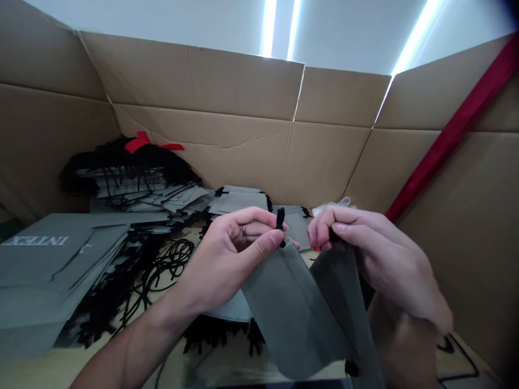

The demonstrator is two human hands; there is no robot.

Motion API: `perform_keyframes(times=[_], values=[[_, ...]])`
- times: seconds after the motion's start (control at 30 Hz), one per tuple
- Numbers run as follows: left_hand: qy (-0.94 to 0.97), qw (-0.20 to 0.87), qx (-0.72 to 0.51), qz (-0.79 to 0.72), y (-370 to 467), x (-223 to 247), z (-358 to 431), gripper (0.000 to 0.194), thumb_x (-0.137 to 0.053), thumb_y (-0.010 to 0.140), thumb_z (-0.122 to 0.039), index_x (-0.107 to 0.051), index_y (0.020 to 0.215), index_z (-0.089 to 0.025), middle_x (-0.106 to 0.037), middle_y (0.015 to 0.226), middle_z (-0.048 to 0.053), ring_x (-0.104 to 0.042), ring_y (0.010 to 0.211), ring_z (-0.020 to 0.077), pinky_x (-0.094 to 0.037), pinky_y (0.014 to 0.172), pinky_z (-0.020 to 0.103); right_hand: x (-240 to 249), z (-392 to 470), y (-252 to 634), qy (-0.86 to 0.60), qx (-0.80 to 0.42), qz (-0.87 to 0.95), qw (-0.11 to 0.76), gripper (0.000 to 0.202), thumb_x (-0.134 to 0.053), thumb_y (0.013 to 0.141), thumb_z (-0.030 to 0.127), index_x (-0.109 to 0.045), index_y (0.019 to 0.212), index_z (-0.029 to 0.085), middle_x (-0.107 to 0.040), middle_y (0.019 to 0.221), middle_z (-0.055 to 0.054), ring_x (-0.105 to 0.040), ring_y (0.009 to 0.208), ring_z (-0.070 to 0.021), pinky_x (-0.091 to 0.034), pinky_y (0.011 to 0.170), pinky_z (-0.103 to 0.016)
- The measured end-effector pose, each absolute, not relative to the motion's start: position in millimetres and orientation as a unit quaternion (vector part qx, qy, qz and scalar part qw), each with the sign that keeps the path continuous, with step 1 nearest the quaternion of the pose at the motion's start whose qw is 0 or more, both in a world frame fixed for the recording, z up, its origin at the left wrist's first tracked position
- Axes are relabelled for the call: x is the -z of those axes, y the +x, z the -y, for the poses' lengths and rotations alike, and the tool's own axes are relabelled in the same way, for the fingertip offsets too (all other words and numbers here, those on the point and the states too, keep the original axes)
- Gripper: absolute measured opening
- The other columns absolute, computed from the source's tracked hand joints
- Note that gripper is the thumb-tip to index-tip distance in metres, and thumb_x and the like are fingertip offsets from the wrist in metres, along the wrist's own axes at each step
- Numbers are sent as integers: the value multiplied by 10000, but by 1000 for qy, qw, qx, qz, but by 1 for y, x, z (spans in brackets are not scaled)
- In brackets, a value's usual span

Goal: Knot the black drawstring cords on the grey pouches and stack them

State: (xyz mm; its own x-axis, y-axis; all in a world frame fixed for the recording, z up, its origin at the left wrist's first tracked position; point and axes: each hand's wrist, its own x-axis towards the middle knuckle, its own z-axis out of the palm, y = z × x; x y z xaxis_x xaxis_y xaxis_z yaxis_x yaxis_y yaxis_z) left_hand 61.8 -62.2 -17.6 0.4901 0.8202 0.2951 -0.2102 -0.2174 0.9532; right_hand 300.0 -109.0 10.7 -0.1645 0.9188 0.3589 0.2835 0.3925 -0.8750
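Pinching a black drawstring (280, 219) in the left hand (227, 259); right hand (365, 254) closed on the grey pouch (292, 308) mouth, above the worktop's near edge. Advisable: keep the fabric taut.

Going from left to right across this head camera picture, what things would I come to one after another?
Grey bag printed INTEX → loose black cords → left hand pinching a black cord end → right hand gripping the grey pouch that both hands hold → red strip on the cardboard wall.
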Motion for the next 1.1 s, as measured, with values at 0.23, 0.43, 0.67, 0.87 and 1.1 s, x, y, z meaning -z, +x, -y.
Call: perform_keyframes(times=[0.23,0.43,0.67,0.87,1.1], values=[[614,621,-448,-192,61,17,58,303,-955,963,-386,-787,1079,-161,-902,911,57,-872,883,158,-628,824,172,-12,108,298,-396,-268,761,438,308,-590,1197,347,-817,1005,265,-751,867,9,-684,830,-124,-532,764,-212],[639,570,-471,-210,62,16,60,320,-1002,904,-313,-747,1049,-185,-865,825,13,-808,777,140,-587,700,170,0,106,291,-390,-127,770,488,40,-748,1114,272,-767,1080,283,-760,872,39,-640,697,-105,-503,631,-237],[707,376,-553,-230,67,21,63,160,-961,936,-287,-834,985,-204,-854,807,-5,-760,717,147,-565,610,227,8,106,277,-360,26,782,508,176,-805,1022,157,-740,1086,308,-822,1003,20,-739,837,-161,-610,775,-339],[744,205,-596,-221,65,30,65,113,-857,1009,-159,-888,1070,-249,-895,984,-14,-817,843,149,-678,820,273,11,104,276,-370,57,783,497,255,-787,994,125,-715,1135,324,-809,998,15,-763,864,-175,-659,831,-358],[771,158,-602,-137,61,29,56,192,-822,1015,-84,-878,1065,-261,-883,1014,10,-825,934,176,-663,834,309,13,104,272,-352,58,775,521,279,-785,951,79,-722,1088,313,-817,977,17,-748,828,-172,-651,799,-354]])
